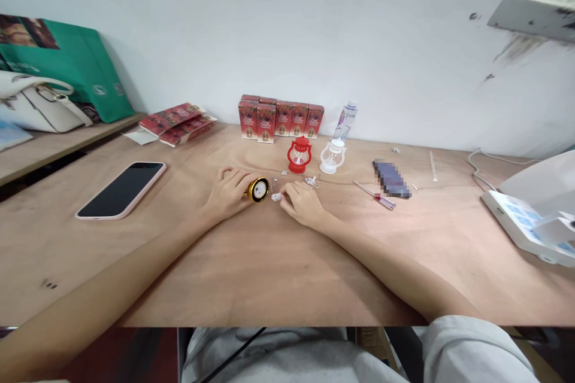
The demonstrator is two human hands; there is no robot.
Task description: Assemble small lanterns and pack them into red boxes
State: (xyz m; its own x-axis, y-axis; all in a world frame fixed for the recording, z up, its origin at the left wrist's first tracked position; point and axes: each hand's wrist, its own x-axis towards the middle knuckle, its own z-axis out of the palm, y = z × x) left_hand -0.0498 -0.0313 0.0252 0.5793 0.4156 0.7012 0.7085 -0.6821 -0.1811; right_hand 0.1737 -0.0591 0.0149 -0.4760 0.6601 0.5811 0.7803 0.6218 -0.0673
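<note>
My left hand (231,191) is closed around a small gold lantern (259,190), which lies on its side with its round, open-looking underside turned toward me. Fingertips of my right hand (303,202) are pinched at a small white plastic part (276,196) just to the right of that lantern. Behind my hands, a red lantern (299,155) and a white lantern (333,157) stand upright. Small white pieces (311,181) and thin bent wires lie between the lanterns and my right hand. A screwdriver (377,196) rests on the table further right.
Several red boxes (284,118) and a bottle (345,120) stand against the wall. Flat red cartons (179,122) lie at the back left. One phone (121,190) is on the left, a blurred dark rectangle (392,178) on the right. A white device (530,227) sits at far right.
</note>
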